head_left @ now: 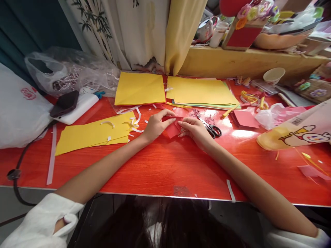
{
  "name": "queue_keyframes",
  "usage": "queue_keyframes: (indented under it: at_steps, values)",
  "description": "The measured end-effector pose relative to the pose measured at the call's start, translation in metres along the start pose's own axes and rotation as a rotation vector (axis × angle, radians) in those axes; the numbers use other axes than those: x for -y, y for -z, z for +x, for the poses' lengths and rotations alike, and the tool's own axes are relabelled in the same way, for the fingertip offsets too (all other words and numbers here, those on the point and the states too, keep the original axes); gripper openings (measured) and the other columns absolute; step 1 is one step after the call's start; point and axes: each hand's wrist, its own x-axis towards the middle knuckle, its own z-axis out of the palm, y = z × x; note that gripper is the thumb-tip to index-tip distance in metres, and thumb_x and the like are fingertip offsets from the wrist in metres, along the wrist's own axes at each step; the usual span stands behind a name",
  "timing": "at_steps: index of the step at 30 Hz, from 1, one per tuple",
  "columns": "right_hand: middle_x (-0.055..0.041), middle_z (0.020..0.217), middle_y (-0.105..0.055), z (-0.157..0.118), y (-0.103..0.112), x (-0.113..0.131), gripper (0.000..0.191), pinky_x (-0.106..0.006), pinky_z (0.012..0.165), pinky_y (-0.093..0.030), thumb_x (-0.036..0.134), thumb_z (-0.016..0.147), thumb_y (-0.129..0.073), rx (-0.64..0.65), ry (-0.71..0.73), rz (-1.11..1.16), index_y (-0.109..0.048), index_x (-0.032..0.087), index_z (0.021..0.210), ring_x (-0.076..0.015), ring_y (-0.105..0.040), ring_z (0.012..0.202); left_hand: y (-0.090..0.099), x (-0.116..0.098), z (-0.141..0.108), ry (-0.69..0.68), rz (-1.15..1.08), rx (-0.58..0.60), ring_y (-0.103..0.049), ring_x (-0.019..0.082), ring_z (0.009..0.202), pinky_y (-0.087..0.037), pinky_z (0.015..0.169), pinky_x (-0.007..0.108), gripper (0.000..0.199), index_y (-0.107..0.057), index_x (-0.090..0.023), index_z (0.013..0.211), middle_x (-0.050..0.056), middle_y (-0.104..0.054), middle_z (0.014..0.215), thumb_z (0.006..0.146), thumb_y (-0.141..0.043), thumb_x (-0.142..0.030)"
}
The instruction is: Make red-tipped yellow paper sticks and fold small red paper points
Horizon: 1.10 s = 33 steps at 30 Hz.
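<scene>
Between my two hands is a small piece of red paper (172,131), partly folded, just above the red table. My left hand (157,124) pinches its upper left edge between thumb and fingers. My right hand (192,130) grips the right side of the same paper, its fingertips close to the left ones. The fingers hide part of the folds. Black-handled scissors (214,131) lie beside my right hand, blades pointing up and left. Past them are small dark red bits (209,120) scattered on the table.
Yellow sheets (93,134) with white paper strips lie at left; yellow stacks (141,89) (201,91) stand behind. A phone (64,104) rests on a white box (77,109). At right are red paper squares (245,119) and a drink cup (292,129). The table's front edge (160,196) is near.
</scene>
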Motion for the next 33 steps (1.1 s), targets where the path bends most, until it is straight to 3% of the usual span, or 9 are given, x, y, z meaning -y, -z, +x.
queue_keyframes:
  at_steps: [5,9,15,19,22,33]
  values:
    - [0.0028,0.068,-0.058,0.001,0.000,-0.002,0.019,-0.016,0.050,-0.047,0.025,0.066,-0.072,-0.054,0.061,0.063,-0.064,0.016,0.081,-0.0054,-0.052,0.055,0.000,0.004,0.002,-0.029,-0.035,0.075,-0.060,0.013,0.092,-0.044,0.084,0.025,0.016,-0.066,-0.018,0.092,0.002,-0.067,0.095,0.080,-0.059,-0.025]
    - [0.0029,0.065,-0.059,0.000,0.001,-0.003,0.016,-0.016,0.052,-0.046,0.022,0.067,-0.071,-0.058,0.078,0.109,-0.065,0.017,0.081,-0.0056,-0.053,0.055,0.001,0.006,0.004,0.023,-0.159,0.068,-0.060,0.014,0.094,-0.045,0.084,0.025,0.021,-0.066,-0.018,0.097,0.003,-0.066,0.100,0.078,-0.060,-0.022]
    - [0.0019,0.066,-0.061,0.001,0.005,-0.005,0.011,-0.018,0.052,-0.046,0.019,0.067,-0.068,-0.060,0.092,0.160,-0.067,0.018,0.079,-0.0057,-0.052,0.053,0.003,0.003,0.004,0.042,-0.242,0.116,-0.060,0.013,0.089,-0.045,0.082,0.025,0.016,-0.070,-0.016,0.088,0.003,-0.067,0.092,0.076,-0.060,-0.017]
    - [0.0012,0.070,-0.063,0.001,0.004,-0.006,0.010,-0.021,0.056,-0.048,0.020,0.067,-0.067,-0.066,0.105,0.159,-0.066,0.018,0.077,-0.0073,-0.055,0.055,0.005,-0.004,0.004,0.065,-0.234,0.162,-0.059,0.015,0.095,-0.042,0.087,0.026,0.019,-0.070,-0.015,0.090,0.004,-0.067,0.095,0.080,-0.058,-0.027]
    - [0.0016,0.070,-0.063,0.000,0.003,-0.008,0.009,-0.021,0.056,-0.048,0.020,0.069,-0.065,-0.061,0.138,0.117,-0.066,0.018,0.078,-0.0075,-0.055,0.055,0.002,-0.003,0.005,0.107,-0.244,0.152,-0.059,0.014,0.088,-0.043,0.083,0.026,0.024,-0.068,-0.014,0.085,0.004,-0.066,0.088,0.079,-0.059,-0.035]
    - [0.0022,0.068,-0.060,0.002,0.001,-0.005,0.019,-0.022,0.059,-0.052,0.031,0.071,-0.068,-0.115,0.095,0.131,-0.066,0.017,0.085,-0.0077,-0.058,0.056,-0.003,0.008,0.006,0.094,-0.245,0.101,-0.058,0.011,0.084,-0.044,0.082,0.025,0.019,-0.060,-0.014,0.084,0.002,-0.061,0.086,0.075,-0.064,-0.030]
